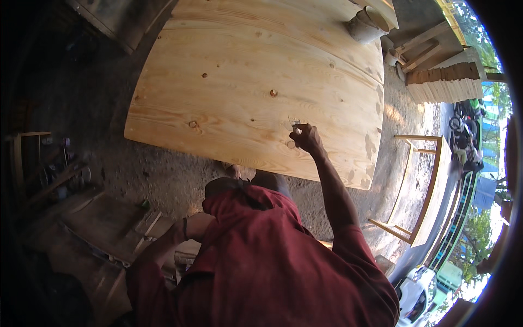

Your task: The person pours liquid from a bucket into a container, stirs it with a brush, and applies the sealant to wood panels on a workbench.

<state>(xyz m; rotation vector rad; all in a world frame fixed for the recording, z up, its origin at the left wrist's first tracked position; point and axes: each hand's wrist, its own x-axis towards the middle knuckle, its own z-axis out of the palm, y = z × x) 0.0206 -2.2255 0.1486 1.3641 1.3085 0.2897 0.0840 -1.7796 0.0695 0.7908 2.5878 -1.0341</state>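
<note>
A large pale wooden tabletop (229, 82), marked with knots and plank seams, spreads in front of me. Over its near right part is my right hand (306, 138), its fingers closed around a small pale tool (296, 129). The tool's thin end meets the wood beside a small patch; its exact kind is too small to make out. My left hand (200, 225) is at my waist against the dark red shirt (272, 256), with a dark band at the wrist. Its fingers are hidden, so I cannot see whether they hold anything.
A stained bucket (368, 25) stands on the tabletop's far right corner. To the right are a wooden frame (430, 191) and a stack of boards (444, 82). Wooden pieces (109, 223) lie at the lower left. Parked vehicles (417, 291) stand beyond on the right.
</note>
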